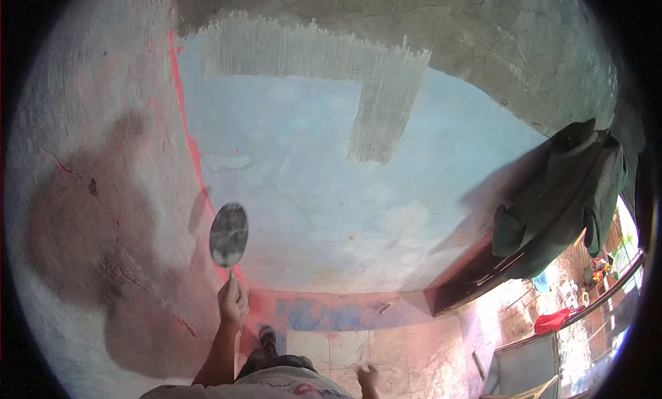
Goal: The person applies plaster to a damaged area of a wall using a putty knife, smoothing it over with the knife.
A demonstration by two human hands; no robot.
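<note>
My left hand [233, 304] is raised near the corner where two walls meet. Its fingers pinch the lower edge of a flat, oval-looking dark grey disc [229, 234] with whitish smears; its exact kind is not clear. The disc stands upright in front of the pink-streaked corner and the pale blue wall [310, 185]. A band of grey, brushed-looking coating [389, 103] crosses the upper part of that wall and turns downward. Low at the bottom edge, my right hand [368, 380] hangs with its fingers apart, and nothing shows in it.
On the left is a stained, cracked wall [89, 192] bearing dark shadows. A dark green garment [565, 192] hangs over a door [476, 275] at the right. Beyond it lie a red cloth [552, 321] and a grey panel [527, 368]. Below is a tiled floor [348, 347].
</note>
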